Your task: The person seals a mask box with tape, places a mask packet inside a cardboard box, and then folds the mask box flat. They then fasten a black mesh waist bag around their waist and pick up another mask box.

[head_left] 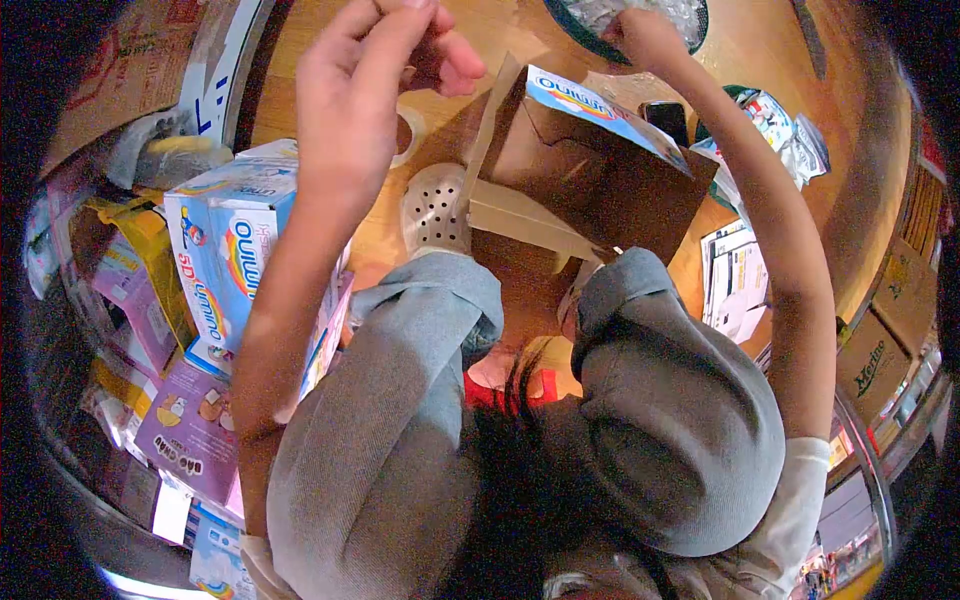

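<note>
My left hand [375, 75] is raised above the floor at the upper left, fingers curled and the thumb against the fingertips; anything in that pinch is too small to make out. My right hand [648, 38] reaches to a dark green round basket [572, 28] filled with clear, crinkled plastic pieces [680, 18]. Its fingers bend down into them, so what they grip is hidden. Between my arms stands an open cardboard box [630, 190], its flaps spread. One flap [590, 105] carries a blue-and-white printed face with a rainbow.
A phone [665, 122] lies beyond the box, near white-and-blue plastic packets [775, 130]. Printed papers [735, 280] lie on the right. Left are a blue-and-white carton [235, 250], a purple package [185, 430] and a tape roll [408, 135]. A clog [437, 207] is beside the box.
</note>
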`<state>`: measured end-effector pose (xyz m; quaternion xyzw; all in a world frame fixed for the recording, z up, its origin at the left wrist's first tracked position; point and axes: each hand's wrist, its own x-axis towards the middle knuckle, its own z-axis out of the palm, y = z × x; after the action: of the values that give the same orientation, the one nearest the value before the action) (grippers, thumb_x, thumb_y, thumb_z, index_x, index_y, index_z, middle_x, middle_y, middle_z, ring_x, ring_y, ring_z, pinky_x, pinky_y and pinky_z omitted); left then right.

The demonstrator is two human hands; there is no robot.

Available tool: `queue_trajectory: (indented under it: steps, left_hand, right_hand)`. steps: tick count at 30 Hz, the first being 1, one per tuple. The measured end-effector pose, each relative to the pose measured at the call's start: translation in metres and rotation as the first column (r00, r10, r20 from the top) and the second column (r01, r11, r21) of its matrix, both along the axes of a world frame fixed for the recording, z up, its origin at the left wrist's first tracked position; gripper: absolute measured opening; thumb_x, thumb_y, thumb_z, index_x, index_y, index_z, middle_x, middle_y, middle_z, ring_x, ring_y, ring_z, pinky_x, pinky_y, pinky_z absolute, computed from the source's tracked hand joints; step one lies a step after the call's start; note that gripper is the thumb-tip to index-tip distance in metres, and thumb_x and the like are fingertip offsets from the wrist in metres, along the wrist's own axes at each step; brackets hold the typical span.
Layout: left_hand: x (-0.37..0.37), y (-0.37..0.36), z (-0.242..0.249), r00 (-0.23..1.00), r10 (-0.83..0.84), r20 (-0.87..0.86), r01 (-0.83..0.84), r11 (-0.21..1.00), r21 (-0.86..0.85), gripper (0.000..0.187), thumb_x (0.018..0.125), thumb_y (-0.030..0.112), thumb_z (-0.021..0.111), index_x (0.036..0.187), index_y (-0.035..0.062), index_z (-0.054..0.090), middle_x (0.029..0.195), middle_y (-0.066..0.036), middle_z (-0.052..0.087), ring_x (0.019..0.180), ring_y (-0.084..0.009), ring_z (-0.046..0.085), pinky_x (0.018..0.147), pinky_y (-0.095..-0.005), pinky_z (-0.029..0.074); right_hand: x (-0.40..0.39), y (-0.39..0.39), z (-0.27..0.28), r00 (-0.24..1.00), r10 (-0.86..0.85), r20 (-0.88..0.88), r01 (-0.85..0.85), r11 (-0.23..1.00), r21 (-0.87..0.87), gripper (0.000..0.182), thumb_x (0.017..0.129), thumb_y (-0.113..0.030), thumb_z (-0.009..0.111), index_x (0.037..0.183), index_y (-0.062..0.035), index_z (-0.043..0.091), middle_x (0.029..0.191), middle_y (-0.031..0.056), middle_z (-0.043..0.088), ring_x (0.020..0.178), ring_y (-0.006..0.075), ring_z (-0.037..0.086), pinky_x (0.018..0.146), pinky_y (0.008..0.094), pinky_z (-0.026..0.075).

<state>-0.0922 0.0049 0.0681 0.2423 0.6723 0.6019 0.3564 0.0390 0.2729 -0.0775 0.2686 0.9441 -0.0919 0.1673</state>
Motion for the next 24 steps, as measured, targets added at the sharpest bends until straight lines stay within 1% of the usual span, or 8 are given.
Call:
queue_trajectory:
  steps: [3, 7, 11, 12, 15, 18, 21, 24]
  left_hand:
    - [-0.001, 0.000, -0.001, 1.000, -0.002, -0.015, 0.002, 1.000, 0.012, 0.023, 0.090, 0.025, 0.043, 0.088, 0.0037, 0.051, 0.072, -0.008, 0.058, 0.065, -0.0141, 0.057, 0.063, -0.0238, 0.046]
    - [-0.012, -0.002, -0.006, 0.933, -0.294, -0.210, 0.245, 0.942, -0.228, 0.024, 0.089, 0.023, 0.044, 0.097, 0.0008, 0.051, 0.085, -0.010, 0.059, 0.079, -0.0170, 0.058, 0.070, -0.0266, 0.046]
    - [-0.035, -0.026, -0.035, 0.441, -0.709, -0.550, 0.299, 0.694, -0.655, 0.032, 0.088, 0.024, 0.048, 0.110, 0.0001, 0.047, 0.100, -0.012, 0.058, 0.095, -0.0210, 0.055, 0.081, -0.0307, 0.043]
    - [-0.037, -0.031, -0.044, 0.267, -0.759, -0.594, 0.226, 0.648, -0.727, 0.035, 0.087, 0.025, 0.049, 0.112, 0.0002, 0.046, 0.102, -0.012, 0.057, 0.099, -0.0216, 0.054, 0.083, -0.0316, 0.042]
    - [-0.028, -0.030, -0.045, 0.542, -0.817, -0.195, 0.480, 0.492, -0.726, 0.041, 0.086, 0.028, 0.050, 0.116, 0.0009, 0.044, 0.105, -0.013, 0.057, 0.100, -0.0226, 0.053, 0.086, -0.0333, 0.041]
    - [-0.003, -0.025, -0.052, 0.695, -0.698, -0.173, 0.534, 0.662, -0.526, 0.048, 0.085, 0.032, 0.053, 0.120, 0.0009, 0.042, 0.107, -0.014, 0.056, 0.099, -0.0220, 0.053, 0.085, -0.0329, 0.041]
    - [0.013, -0.005, -0.062, 0.545, -0.825, -0.152, 0.492, 0.461, -0.739, 0.053, 0.084, 0.034, 0.053, 0.122, 0.0005, 0.040, 0.107, -0.016, 0.056, 0.097, -0.0231, 0.053, 0.083, -0.0329, 0.042]
    - [0.016, -0.003, -0.058, 0.785, -0.599, -0.157, 0.385, 0.671, -0.633, 0.055, 0.079, 0.036, 0.057, 0.112, -0.0050, 0.043, 0.106, -0.027, 0.053, 0.102, -0.0366, 0.051, 0.086, -0.0375, 0.040]
  right_hand:
    - [0.006, 0.004, -0.001, 0.993, 0.105, 0.058, -0.103, 0.994, -0.039, 0.022, 0.086, -0.021, 0.053, 0.100, -0.0056, 0.060, 0.080, 0.0058, 0.061, 0.073, 0.0111, 0.056, 0.066, 0.0245, 0.046]
    - [0.024, -0.010, 0.049, 0.942, -0.192, -0.275, 0.099, 0.943, -0.318, 0.026, 0.074, -0.025, 0.060, 0.088, -0.0033, 0.065, 0.076, 0.0212, 0.062, 0.073, 0.0311, 0.062, 0.066, 0.0412, 0.047]
    - [0.078, 0.008, 0.067, 0.870, -0.127, -0.477, 0.000, 0.966, -0.257, 0.027, 0.088, -0.027, 0.049, 0.107, -0.0096, 0.058, 0.083, 0.0030, 0.060, 0.071, 0.0109, 0.053, 0.066, 0.0249, 0.044]
    - [0.096, 0.004, 0.078, 0.890, -0.199, -0.409, 0.067, 0.946, -0.316, 0.029, 0.088, -0.027, 0.049, 0.106, -0.0066, 0.058, 0.084, 0.0075, 0.062, 0.074, 0.0147, 0.056, 0.069, 0.0276, 0.045]
    - [0.148, -0.027, 0.100, 0.883, -0.405, -0.239, 0.232, 0.818, -0.527, 0.031, 0.089, -0.028, 0.047, 0.111, -0.0079, 0.055, 0.092, 0.0026, 0.060, 0.078, 0.0112, 0.053, 0.069, 0.0247, 0.043]
    - [0.176, -0.050, 0.077, 0.783, -0.615, -0.086, 0.385, 0.589, -0.710, 0.033, 0.088, -0.027, 0.048, 0.114, -0.0070, 0.053, 0.094, 0.0062, 0.061, 0.083, 0.0138, 0.055, 0.074, 0.0260, 0.044]
    - [0.192, -0.070, 0.026, 0.718, -0.662, -0.215, 0.252, 0.536, -0.806, 0.034, 0.090, -0.027, 0.043, 0.117, -0.0083, 0.051, 0.093, 0.0024, 0.059, 0.082, 0.0096, 0.052, 0.071, 0.0225, 0.042]
    - [0.180, -0.094, 0.011, 0.573, -0.799, -0.181, 0.302, 0.412, -0.860, 0.036, 0.090, -0.026, 0.039, 0.121, -0.0089, 0.047, 0.095, 0.0026, 0.058, 0.082, 0.0086, 0.051, 0.069, 0.0224, 0.042]
